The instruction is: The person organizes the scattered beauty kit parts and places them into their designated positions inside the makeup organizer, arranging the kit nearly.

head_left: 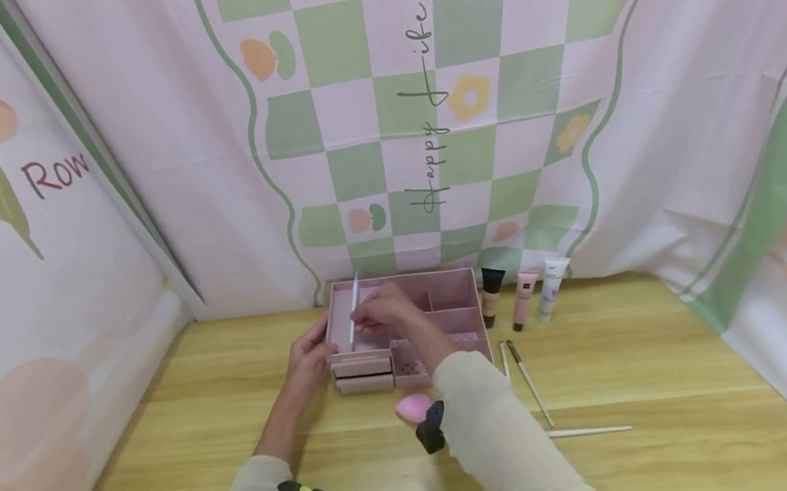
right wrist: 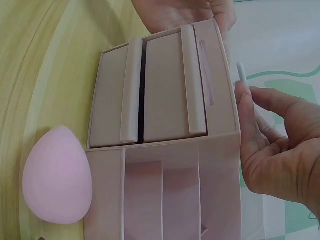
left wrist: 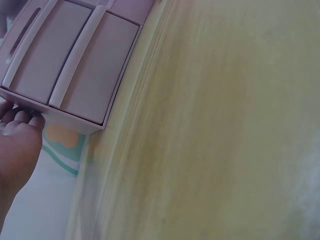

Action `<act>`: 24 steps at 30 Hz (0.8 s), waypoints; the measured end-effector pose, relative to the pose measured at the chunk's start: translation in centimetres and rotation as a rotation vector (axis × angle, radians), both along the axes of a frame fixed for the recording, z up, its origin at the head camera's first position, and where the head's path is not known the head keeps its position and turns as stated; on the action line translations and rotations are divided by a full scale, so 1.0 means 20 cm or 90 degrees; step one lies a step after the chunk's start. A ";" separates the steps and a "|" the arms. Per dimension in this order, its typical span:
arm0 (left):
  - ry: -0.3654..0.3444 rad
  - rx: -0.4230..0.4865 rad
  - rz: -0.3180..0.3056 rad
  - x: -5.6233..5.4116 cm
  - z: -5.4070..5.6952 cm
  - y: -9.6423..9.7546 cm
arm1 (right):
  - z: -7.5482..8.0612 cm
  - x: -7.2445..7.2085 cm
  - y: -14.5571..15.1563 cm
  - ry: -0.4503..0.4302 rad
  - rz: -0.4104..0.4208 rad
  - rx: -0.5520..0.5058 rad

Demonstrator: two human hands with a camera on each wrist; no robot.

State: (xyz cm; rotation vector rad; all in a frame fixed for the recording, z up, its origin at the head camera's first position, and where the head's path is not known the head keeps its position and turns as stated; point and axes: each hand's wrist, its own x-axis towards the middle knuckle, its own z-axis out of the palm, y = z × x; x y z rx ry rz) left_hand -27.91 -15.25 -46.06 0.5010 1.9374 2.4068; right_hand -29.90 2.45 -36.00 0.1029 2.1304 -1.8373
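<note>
A pink organizer box (head_left: 365,384) stands against the back curtain, with drawers at its left front and several compartments on its right. Over its upper left tray, my right hand (head_left: 385,307) pinches a slender white stick (head_left: 354,300) between thumb and fingers. The right wrist view shows just the end of that stick (right wrist: 241,71) beyond the fingertips. My left hand (head_left: 309,358) rests against the box's left side, thumb near the front corner. In the left wrist view the fingers (left wrist: 22,117) touch the side wall below the drawer fronts (left wrist: 97,65).
In front of the box lies a pink makeup sponge (head_left: 414,409). Three tubes stand to its right: one black-capped (head_left: 491,297), one pink (head_left: 524,300), one white (head_left: 553,289). Several thin brushes or sticks (head_left: 531,384) lie on the wooden table (head_left: 662,378), partly behind my right sleeve.
</note>
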 end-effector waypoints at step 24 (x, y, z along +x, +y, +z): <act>-0.003 -0.004 -0.008 0.00 0.00 0.00 | 0.02 -0.01 -0.02 -0.050 0.002 0.077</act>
